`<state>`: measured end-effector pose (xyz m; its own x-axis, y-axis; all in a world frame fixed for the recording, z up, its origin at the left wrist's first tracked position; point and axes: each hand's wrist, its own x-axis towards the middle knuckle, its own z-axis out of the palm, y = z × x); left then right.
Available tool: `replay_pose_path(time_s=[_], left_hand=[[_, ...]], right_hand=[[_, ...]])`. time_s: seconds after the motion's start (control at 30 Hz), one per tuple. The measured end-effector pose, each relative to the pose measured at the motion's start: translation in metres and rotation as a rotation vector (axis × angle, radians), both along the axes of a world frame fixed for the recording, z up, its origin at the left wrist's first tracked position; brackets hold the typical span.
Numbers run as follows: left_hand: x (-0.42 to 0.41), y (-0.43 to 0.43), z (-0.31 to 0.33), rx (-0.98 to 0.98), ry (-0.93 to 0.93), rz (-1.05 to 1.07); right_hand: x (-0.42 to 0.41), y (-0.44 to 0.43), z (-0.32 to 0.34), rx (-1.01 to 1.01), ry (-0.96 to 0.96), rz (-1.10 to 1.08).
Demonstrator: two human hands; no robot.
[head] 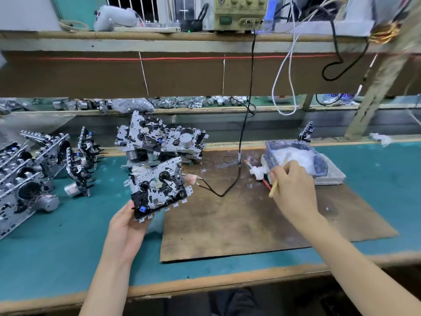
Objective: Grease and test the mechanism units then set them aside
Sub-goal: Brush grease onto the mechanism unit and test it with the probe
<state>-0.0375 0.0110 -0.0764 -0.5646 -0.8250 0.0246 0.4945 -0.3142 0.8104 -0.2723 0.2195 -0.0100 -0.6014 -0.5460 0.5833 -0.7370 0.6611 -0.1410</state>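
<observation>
A long wooden shelf (159, 39) runs across the top. On it sits a pale yellow box with knobs (240, 14) (a tiny green light glows just left of it). Behind the shelf are a blue-green wall (77, 8) and a dark window with white bars (132, 8). Under the shelf stands a workbench (57, 258) with a green top. A slanted wooden post (376, 99) stands under the shelf's right end.

Centre frame, my left hand (126, 226) grips a mechanism unit (159, 185) by its lower corner, tilted above the green bench (68, 242). At right, my right hand (293, 188) pinches a thin stick (273, 189) beside a tub (271, 156) with white contents. Clips (198, 181) on a black cable (241, 144) lie just beside the unit's right edge. More units (34, 169) crowd the left of the frame.
</observation>
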Motion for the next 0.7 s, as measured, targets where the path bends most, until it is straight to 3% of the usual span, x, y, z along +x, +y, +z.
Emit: replay_pose_path(time_s=[0.17, 0.3, 0.37, 0.5, 0.57, 0.7], left_hand=[[-0.001, 0.003, 0.002, -0.051, 0.0, -0.01], [-0.001, 0.002, 0.0, -0.036, 0.008, 0.001], [-0.001, 0.002, 0.0, -0.023, 0.004, -0.002], [0.0, 0.003, 0.003, -0.019, -0.016, -0.008], [-0.001, 0.005, 0.004, -0.004, -0.012, 0.001], [0.001, 0.006, 0.006, 0.025, -0.013, 0.017]], right_hand=[[0.008, 0.003, -0.014, 0.45, -0.089, -0.081], [0.012, -0.001, -0.007, 0.579, -0.145, -0.112], [0.013, -0.004, -0.002, 0.479, -0.133, -0.072], [0.026, -0.021, 0.018, -0.084, -0.302, 0.379], [0.035, -0.041, 0.027, -0.036, -0.434, 0.531], [0.047, -0.083, 0.031, 0.206, -0.665, 0.574]])
